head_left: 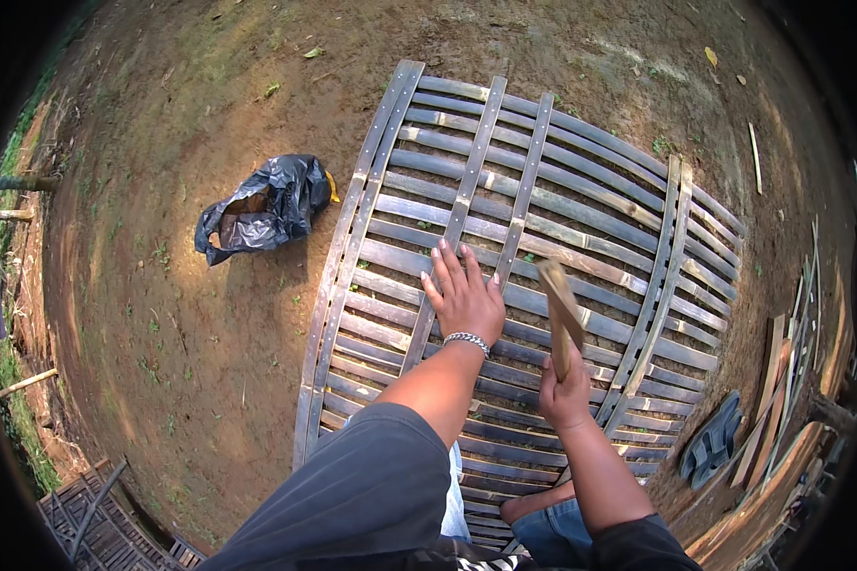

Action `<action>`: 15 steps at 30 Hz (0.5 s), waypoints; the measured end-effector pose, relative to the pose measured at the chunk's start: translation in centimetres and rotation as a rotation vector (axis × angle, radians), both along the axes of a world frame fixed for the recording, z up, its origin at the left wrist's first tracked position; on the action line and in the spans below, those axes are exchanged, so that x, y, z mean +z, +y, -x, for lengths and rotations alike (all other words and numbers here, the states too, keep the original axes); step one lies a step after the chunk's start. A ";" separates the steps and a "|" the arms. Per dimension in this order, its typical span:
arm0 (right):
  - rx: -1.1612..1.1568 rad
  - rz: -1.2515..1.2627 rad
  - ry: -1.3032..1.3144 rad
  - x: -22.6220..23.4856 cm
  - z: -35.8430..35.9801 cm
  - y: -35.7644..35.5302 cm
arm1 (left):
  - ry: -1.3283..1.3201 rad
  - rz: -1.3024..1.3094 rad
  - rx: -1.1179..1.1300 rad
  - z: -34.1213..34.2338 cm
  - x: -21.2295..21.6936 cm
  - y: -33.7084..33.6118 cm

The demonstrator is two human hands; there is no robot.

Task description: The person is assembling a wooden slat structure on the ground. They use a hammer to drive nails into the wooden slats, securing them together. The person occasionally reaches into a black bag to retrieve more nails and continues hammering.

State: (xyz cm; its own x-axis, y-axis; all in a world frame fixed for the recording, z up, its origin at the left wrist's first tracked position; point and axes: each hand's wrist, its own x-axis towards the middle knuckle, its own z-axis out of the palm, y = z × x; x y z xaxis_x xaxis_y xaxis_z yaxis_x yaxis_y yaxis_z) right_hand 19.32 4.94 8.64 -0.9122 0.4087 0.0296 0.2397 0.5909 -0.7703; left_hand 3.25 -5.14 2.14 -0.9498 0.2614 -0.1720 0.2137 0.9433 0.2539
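Observation:
A slatted bamboo panel (526,186) lies on the ground before me, its strips crossed by long battens dotted with nail heads. My left hand (467,297) rests flat near its middle, fingers spread over a batten and the slats, with a chain bracelet at the wrist. To its right, my right hand (566,392) is closed round the wooden handle of a hammer (559,352). The hammer points away from me, its head raised over the slats. No nail can be made out under either hand.
A crumpled black plastic bag (300,195) sits open on the dirt to the left. Dark sandals (713,440) and several wooden strips (769,404) lie at the right. A bamboo structure (100,514) stands at the lower left. My legs are at the panel's near side.

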 end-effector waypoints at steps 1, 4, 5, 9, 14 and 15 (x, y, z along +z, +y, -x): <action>-0.014 -0.076 -0.397 0.0 0.5 0.1 | -0.019 0.013 -0.002 0.0 0.1 0.0; -0.031 0.006 -0.323 -0.6 0.0 0.6 | -0.017 0.014 0.001 0.0 -0.1 0.0; -0.033 -0.006 -0.313 0.1 0.3 0.8 | 0.000 -0.013 0.001 0.0 -0.1 0.1; -0.006 0.048 -0.037 0.2 -1.1 1.2 | 0.040 -0.012 -0.005 0.2 -0.1 0.0; -0.029 -0.042 -0.459 -0.6 0.5 1.1 | -0.011 0.038 -0.008 0.0 0.2 -0.3; -0.062 -0.031 -0.366 -0.6 0.5 1.4 | -0.025 0.045 -0.009 0.1 0.3 -0.3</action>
